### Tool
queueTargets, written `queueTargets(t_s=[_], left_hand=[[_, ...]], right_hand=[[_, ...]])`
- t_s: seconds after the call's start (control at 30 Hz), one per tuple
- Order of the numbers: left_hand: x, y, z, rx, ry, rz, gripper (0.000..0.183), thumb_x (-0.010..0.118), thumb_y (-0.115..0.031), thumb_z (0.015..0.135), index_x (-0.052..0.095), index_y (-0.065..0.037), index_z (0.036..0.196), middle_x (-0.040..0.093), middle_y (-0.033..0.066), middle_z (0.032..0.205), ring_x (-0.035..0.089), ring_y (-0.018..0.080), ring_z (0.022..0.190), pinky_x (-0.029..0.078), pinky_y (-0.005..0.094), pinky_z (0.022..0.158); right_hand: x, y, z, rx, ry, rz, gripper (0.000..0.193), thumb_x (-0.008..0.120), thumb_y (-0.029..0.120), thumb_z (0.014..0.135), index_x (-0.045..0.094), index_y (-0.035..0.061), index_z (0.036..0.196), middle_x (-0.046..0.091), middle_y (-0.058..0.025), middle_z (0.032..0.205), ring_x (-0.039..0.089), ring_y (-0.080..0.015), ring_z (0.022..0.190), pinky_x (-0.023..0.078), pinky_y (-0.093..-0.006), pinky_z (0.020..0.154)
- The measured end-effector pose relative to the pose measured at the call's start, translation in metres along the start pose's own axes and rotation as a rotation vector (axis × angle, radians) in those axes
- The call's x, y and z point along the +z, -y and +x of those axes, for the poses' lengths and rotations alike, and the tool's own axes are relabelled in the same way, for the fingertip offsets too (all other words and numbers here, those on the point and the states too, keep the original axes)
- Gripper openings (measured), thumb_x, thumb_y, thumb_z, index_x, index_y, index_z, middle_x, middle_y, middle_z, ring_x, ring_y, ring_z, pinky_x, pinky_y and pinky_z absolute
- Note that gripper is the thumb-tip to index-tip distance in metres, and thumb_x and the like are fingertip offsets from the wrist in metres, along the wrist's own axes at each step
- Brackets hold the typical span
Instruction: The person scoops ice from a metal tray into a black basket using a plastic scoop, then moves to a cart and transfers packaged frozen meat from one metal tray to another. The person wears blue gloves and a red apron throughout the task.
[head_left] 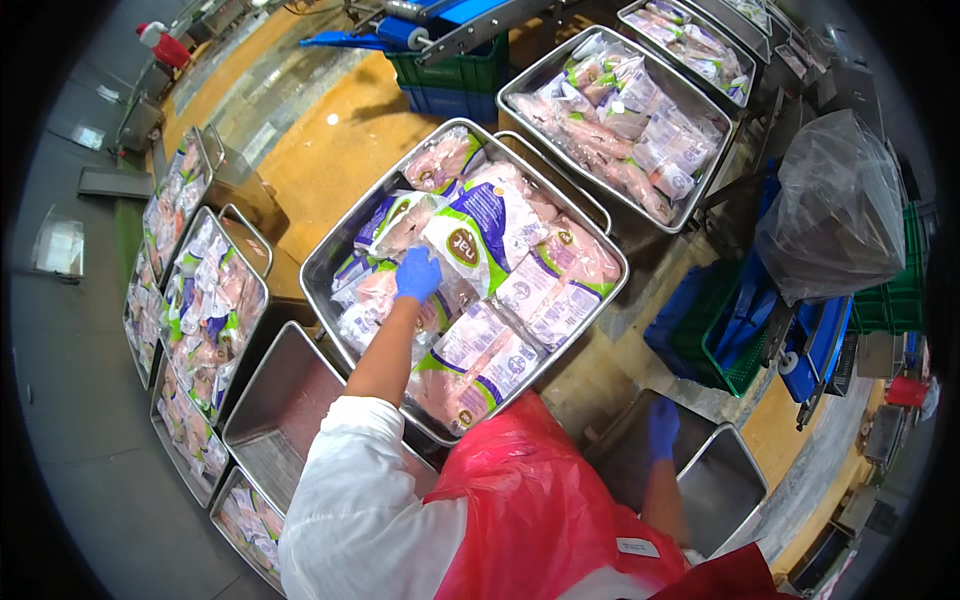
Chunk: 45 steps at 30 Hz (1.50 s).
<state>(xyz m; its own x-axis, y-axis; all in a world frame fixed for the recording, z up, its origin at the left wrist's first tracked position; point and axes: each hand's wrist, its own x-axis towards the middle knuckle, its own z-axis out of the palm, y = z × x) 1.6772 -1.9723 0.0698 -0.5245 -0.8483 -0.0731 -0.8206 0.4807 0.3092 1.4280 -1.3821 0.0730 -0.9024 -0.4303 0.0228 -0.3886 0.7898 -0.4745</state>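
A large metal tub [462, 124] in front of me holds several flat plastic bags of pale pink meat, printed white, purple and green. My left hand [418, 275], in a blue glove, reaches into it with the fingers curled at the edge of a bag of meat [405, 228] left of the middle. Beside that, a larger white and purple bag [490, 225] lies on top of the pile. My right hand [662, 428], also blue-gloved, is low on the right over a bare metal tub [735, 480]. It is blurred, and its fingers cannot be made out.
Other metal tubs with bagged meat stand at the far right [505, 95] and along the left [262, 290]. A metal tub [275, 440] stands at my lower left. Green crates [740, 375], blue conveyor parts [800, 372] and a clear plastic bag [835, 210] are at right.
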Motion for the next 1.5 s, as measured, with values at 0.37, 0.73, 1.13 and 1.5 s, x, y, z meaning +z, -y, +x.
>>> queueTargets(t_s=[0.37, 0.73, 1.13, 1.5], left_hand=[[0.002, 0.074, 0.069, 0.023, -0.197, 0.266, 0.019, 0.055, -0.026, 0.089, 0.060, -0.008, 0.092, 0.058, 0.0123, 0.093, 0.057, 0.0316, 0.092, 0.044, 0.0488, 0.074], [0.034, 0.037, 0.067, -0.404, -0.157, -0.203, 0.037, 0.038, -0.030, 0.097, 0.062, -0.003, 0.092, 0.065, 0.0255, 0.091, 0.062, 0.0440, 0.084, 0.047, 0.0524, 0.074], [-0.008, 0.034, -0.092, -0.225, 0.121, -0.264, 0.042, 0.042, -0.040, 0.096, 0.066, -0.007, 0.090, 0.065, 0.0237, 0.087, 0.063, 0.0429, 0.080, 0.048, 0.0524, 0.072], [0.059, -0.011, -0.109, -0.193, 0.307, -0.371, 0.041, 0.045, -0.038, 0.095, 0.065, -0.003, 0.086, 0.065, 0.0251, 0.084, 0.062, 0.0441, 0.078, 0.049, 0.0531, 0.072]], right_hand=[[0.202, 0.288, 0.274, -0.423, 0.356, 0.300, 0.057, 0.067, 0.036, 0.084, 0.053, -0.0033, 0.124, 0.059, -0.0236, 0.115, 0.057, -0.0366, 0.109, 0.044, -0.0415, 0.095], [0.300, 0.333, 0.280, -0.131, 0.445, 0.027, 0.055, 0.054, 0.042, 0.091, 0.044, -0.0092, 0.108, 0.060, -0.0361, 0.101, 0.061, -0.0483, 0.092, 0.049, -0.0517, 0.080], [0.325, 0.390, 0.303, -0.275, 0.374, -0.046, 0.079, 0.052, 0.067, 0.082, 0.053, -0.0035, 0.119, 0.059, -0.0294, 0.108, 0.055, -0.0455, 0.108, 0.043, -0.0490, 0.093], [0.315, 0.348, 0.328, -0.545, 0.344, -0.166, 0.033, 0.046, 0.032, 0.094, 0.056, 0.0037, 0.107, 0.059, -0.0296, 0.105, 0.064, -0.0437, 0.077, 0.050, -0.0526, 0.069]])
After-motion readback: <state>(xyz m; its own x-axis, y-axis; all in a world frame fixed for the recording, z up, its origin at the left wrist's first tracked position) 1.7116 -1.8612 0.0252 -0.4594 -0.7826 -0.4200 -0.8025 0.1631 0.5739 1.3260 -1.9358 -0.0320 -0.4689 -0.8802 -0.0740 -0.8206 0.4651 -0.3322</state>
